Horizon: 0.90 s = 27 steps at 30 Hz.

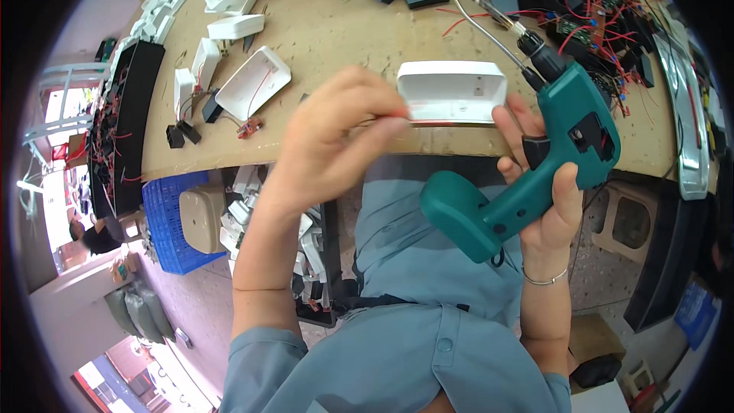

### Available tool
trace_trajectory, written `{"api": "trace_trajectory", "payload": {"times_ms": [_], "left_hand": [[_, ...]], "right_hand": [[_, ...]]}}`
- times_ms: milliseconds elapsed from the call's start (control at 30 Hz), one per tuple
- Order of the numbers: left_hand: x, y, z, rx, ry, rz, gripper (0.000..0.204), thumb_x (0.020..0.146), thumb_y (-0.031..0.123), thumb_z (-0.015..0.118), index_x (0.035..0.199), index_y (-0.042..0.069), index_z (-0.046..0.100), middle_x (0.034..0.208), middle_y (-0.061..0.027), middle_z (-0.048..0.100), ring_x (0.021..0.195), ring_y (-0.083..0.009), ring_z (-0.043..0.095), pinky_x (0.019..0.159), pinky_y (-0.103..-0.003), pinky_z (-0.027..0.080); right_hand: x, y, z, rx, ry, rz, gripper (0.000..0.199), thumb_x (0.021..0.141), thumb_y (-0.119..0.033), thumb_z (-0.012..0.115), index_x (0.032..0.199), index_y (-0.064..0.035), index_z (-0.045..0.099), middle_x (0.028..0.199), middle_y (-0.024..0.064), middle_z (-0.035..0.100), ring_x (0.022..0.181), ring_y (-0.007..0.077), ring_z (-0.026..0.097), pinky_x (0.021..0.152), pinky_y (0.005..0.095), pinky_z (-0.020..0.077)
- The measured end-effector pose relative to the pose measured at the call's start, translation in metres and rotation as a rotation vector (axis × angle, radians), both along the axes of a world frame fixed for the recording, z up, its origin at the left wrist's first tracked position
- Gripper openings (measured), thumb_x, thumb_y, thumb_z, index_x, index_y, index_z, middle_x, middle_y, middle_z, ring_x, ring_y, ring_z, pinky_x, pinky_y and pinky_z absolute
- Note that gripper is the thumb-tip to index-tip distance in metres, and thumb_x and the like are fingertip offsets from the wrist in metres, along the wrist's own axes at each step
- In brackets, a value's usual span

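My right hand (552,222) grips a green soldering gun (527,183) by its handle, fingers near the black trigger. The gun's thin metal feed tube and tip (489,8) point toward the far side of the table. In front of me a white plastic housing (453,93) lies with its hollow side toward me. A thin red wire (447,121) runs along its near edge. My left hand (329,134) is at the housing's left end, slightly blurred, with thumb and forefinger pinched at the wire's left end.
Left on the table (344,34) lie an open white housing (254,82), a small circuit board (249,128) and black parts. White shells pile up at the far left. Black boxes, red wires and boards (581,23) heap at the far right. Below stand a blue crate (172,222) and a stool (202,218).
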<state>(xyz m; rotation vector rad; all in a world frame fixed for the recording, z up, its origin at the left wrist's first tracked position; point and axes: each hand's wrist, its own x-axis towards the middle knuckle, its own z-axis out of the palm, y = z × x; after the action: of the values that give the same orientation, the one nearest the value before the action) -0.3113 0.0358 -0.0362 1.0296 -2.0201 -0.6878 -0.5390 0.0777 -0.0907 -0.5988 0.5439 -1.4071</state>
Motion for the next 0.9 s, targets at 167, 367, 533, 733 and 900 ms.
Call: {"api": "trace_trajectory", "payload": {"times_ms": [167,367,533,733,900], "left_hand": [[-0.017,0.013,-0.002,-0.038,-0.090,-0.054,0.010,0.072,-0.001,0.060,0.083,0.001,0.060,0.073,-0.0079,0.055,0.065,-0.0174,0.053,0.057,-0.024,0.040],[-0.032,0.022,-0.008,-0.050,-0.024,0.019,0.012,0.071,-0.002,0.059,0.083,0.000,0.059,0.070,-0.0073,0.054,0.059,-0.0167,0.051,0.052,-0.025,0.040],[-0.039,0.021,-0.019,-0.087,-0.058,0.094,0.012,0.070,-0.002,0.061,0.082,0.001,0.061,0.062,-0.0052,0.049,0.053,-0.0137,0.046,0.048,-0.025,0.037],[-0.044,0.024,-0.023,-0.166,-0.084,0.189,0.012,0.067,0.005,0.064,0.079,0.004,0.060,0.064,-0.0059,0.048,0.052,-0.0209,0.050,0.044,-0.031,0.040],[-0.047,0.020,-0.035,-0.402,-0.117,0.257,0.016,0.064,0.006,0.064,0.078,0.006,0.057,0.071,-0.0028,0.050,0.059,-0.0194,0.050,0.054,-0.029,0.037]], "right_hand": [[0.010,-0.009,0.002,0.020,0.048,-0.003,0.064,0.082,-0.031,0.057,0.131,-0.0026,0.026,0.129,0.0192,0.035,0.118,0.0336,0.038,0.083,0.0361,0.0462],[0.012,-0.010,0.009,-0.008,0.098,0.036,0.060,0.083,-0.032,0.055,0.128,-0.0008,0.030,0.130,0.0198,0.034,0.121,0.0339,0.034,0.086,0.0356,0.0450],[0.013,-0.012,0.007,-0.035,0.155,0.054,0.061,0.082,-0.036,0.055,0.125,0.0018,0.034,0.131,0.0216,0.031,0.123,0.0350,0.030,0.088,0.0337,0.0451],[-0.004,-0.001,0.019,-0.105,0.251,0.064,0.066,0.082,-0.038,0.054,0.126,0.0030,0.029,0.134,0.0248,0.023,0.121,0.0336,0.034,0.083,0.0322,0.0483],[-0.030,0.022,0.023,-0.100,0.289,-0.053,0.072,0.078,-0.036,0.060,0.127,0.0067,0.028,0.125,0.0288,0.035,0.101,0.0335,0.053,0.073,0.0321,0.0520]]}}
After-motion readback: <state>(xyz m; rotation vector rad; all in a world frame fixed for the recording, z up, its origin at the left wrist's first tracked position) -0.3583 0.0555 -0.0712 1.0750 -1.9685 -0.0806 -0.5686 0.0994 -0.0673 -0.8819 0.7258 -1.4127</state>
